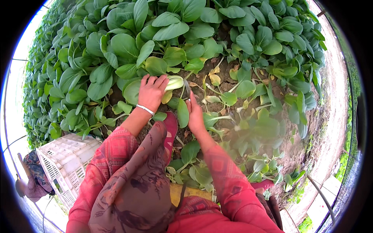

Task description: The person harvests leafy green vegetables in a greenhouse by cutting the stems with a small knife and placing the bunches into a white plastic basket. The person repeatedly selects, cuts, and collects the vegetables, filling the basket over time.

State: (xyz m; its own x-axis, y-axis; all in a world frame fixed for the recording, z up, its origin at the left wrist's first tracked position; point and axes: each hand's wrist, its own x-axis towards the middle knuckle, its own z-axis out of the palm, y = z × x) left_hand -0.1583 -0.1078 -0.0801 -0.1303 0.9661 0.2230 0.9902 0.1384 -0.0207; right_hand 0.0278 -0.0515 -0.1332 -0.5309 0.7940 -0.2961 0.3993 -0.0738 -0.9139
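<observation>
My left hand [151, 92], with a silvery bangle at the wrist, is closed round a head of bok choy [175, 82]. The plant lies on its side, its pale green base pointing right and its leaves partly hidden under my fingers. In my right hand [196, 115] is a small knife [187, 87], its handle mostly covered by the fingers. The blade points away from me, close beside the base of the bok choy; whether it touches cannot be made out. Loose leaves [183, 112] lie just below both hands.
Dense standing bok choy [128, 46] fills the far side and the left. Cut leaves and yellowed ones [215, 80] litter the soil on the right. A white plastic crate [64, 159] stands at the left. My red shoe [169, 130] is below the hands, and a dirt path [336, 97] runs along the right.
</observation>
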